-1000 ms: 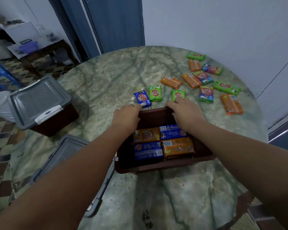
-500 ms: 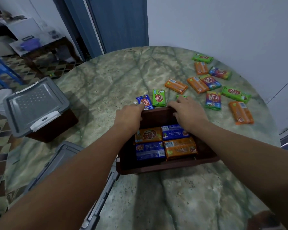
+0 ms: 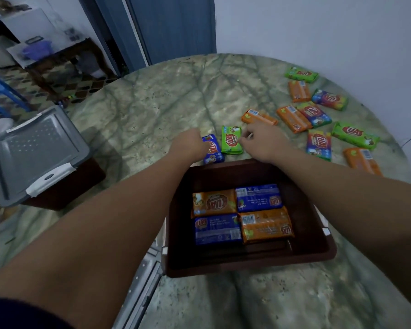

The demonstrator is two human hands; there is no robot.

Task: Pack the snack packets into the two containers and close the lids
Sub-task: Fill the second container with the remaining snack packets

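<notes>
Snack packets (image 3: 231, 140) partly hide under both hands; left hand (image 3: 191, 144), right hand (image 3: 262, 141) grips unclear.

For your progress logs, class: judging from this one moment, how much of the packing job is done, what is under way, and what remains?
Done: the left container has its grey lid on, and four packets lie in the open brown container.

Under way: the left hand is on the blue packet; the right hand reaches beside the green packet.

Left: the loose packets on the table need packing, then the second lid must go on.
</notes>
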